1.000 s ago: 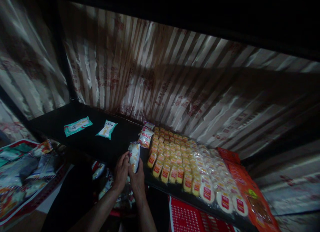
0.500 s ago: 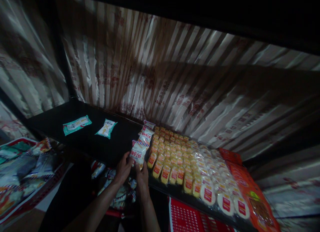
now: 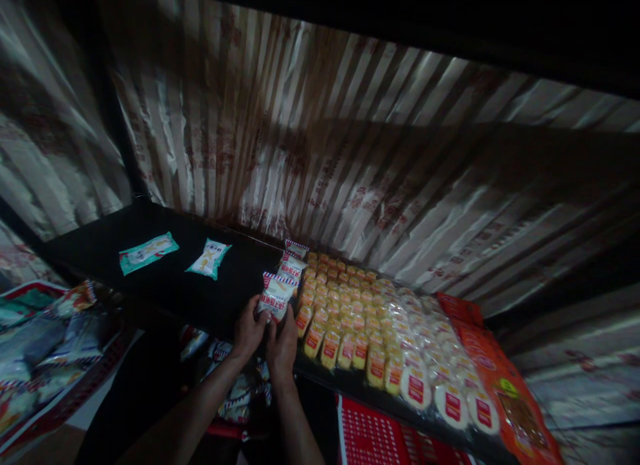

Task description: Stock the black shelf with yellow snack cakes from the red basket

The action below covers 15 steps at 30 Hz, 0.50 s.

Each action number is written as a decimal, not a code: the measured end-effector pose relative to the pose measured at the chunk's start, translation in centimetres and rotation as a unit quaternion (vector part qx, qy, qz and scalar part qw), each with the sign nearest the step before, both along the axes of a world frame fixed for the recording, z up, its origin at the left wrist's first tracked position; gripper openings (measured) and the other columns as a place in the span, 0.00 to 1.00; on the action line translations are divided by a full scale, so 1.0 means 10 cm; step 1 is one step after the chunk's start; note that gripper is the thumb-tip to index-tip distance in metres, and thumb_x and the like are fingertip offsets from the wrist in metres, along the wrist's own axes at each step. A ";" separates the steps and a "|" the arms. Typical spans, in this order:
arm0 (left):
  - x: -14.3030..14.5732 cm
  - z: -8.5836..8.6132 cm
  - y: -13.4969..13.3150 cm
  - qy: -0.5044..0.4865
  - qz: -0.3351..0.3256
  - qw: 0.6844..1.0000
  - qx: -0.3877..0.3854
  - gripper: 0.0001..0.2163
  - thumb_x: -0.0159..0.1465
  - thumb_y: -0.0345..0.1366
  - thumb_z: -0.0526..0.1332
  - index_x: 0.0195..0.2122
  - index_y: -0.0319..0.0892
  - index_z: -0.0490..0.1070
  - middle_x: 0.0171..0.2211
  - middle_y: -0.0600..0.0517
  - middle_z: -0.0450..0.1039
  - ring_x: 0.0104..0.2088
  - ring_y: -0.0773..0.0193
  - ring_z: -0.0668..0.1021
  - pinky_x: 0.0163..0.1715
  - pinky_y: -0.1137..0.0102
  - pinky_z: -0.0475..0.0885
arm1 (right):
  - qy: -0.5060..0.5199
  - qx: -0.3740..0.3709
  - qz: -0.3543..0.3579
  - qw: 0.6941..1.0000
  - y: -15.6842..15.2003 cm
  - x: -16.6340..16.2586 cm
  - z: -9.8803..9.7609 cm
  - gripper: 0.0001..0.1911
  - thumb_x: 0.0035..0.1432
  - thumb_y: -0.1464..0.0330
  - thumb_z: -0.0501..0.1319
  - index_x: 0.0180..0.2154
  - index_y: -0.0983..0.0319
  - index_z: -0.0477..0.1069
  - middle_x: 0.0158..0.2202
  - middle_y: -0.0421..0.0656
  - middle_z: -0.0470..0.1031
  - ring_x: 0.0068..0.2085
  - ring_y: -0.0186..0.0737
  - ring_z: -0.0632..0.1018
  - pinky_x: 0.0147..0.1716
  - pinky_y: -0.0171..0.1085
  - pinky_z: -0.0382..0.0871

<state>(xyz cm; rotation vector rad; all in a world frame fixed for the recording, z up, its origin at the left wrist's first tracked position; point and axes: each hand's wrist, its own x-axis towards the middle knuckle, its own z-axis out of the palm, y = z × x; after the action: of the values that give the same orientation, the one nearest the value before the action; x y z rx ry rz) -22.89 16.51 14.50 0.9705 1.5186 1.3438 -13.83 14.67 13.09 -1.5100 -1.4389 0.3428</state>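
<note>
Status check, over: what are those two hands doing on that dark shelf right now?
Left hand and right hand both grip one white, red-printed snack packet at the black shelf edge. Matching packets sit just behind; rows of yellow packets right alongside.

This looks like a small shop or a snack stockroom, dimly lit. A dark shelf (image 3: 165, 278) carries packaged food laid out in neat rows: dozens of small yellow and red packets (image 3: 345, 311) side by side, then round white ones with red labels (image 3: 440, 385), and a long orange bag (image 3: 505, 391) at the far end. Two green-edged packets (image 3: 147, 251) lie apart on the bare part of the shelf. Behind it hangs striped, printed plastic sheeting (image 3: 320, 151) as a wall. Below the shelf sit more wrapped snacks (image 3: 235, 391), a red crate (image 3: 380, 438), and to the left an open bag of mixed packets (image 3: 45, 345).
</note>
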 end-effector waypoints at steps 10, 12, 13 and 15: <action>0.00 -0.07 0.12 0.035 -0.002 0.999 0.023 0.19 0.55 0.33 0.60 0.50 0.42 0.67 0.48 0.45 0.73 0.49 0.58 0.74 0.51 0.64 0.67 | -0.033 0.001 0.009 0.999 0.05 -0.07 -0.10 0.30 0.58 0.67 0.49 0.60 0.72 0.53 0.58 0.60 0.62 0.58 0.52 0.65 0.54 0.53 0.61; 0.00 -0.09 0.15 0.047 -0.005 0.998 0.030 0.20 0.56 0.33 0.59 0.51 0.42 0.67 0.48 0.45 0.73 0.49 0.58 0.74 0.51 0.64 0.66 | -0.030 0.003 0.017 0.999 0.07 -0.09 -0.16 0.30 0.57 0.67 0.48 0.61 0.73 0.52 0.60 0.60 0.58 0.60 0.52 0.62 0.56 0.53 0.59; 0.01 -0.09 0.16 0.052 -0.007 0.998 0.033 0.19 0.56 0.33 0.59 0.51 0.42 0.67 0.48 0.45 0.73 0.49 0.58 0.74 0.51 0.64 0.66 | -0.029 0.006 0.018 0.999 0.08 -0.09 -0.20 0.31 0.57 0.68 0.48 0.61 0.73 0.52 0.61 0.60 0.56 0.62 0.52 0.60 0.56 0.54 0.58; 0.01 -0.10 0.19 0.061 -0.011 0.997 0.037 0.19 0.56 0.33 0.59 0.51 0.42 0.67 0.48 0.45 0.73 0.49 0.58 0.74 0.51 0.64 0.66 | -0.030 0.013 0.018 0.999 0.10 -0.10 -0.25 0.30 0.57 0.68 0.48 0.61 0.72 0.51 0.63 0.59 0.53 0.63 0.52 0.57 0.57 0.55 0.57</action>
<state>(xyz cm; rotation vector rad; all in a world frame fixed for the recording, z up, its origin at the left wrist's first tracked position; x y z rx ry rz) -22.75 18.44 13.47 1.1309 1.5531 1.3546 -14.79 15.66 10.62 -1.4858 -1.5135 0.3012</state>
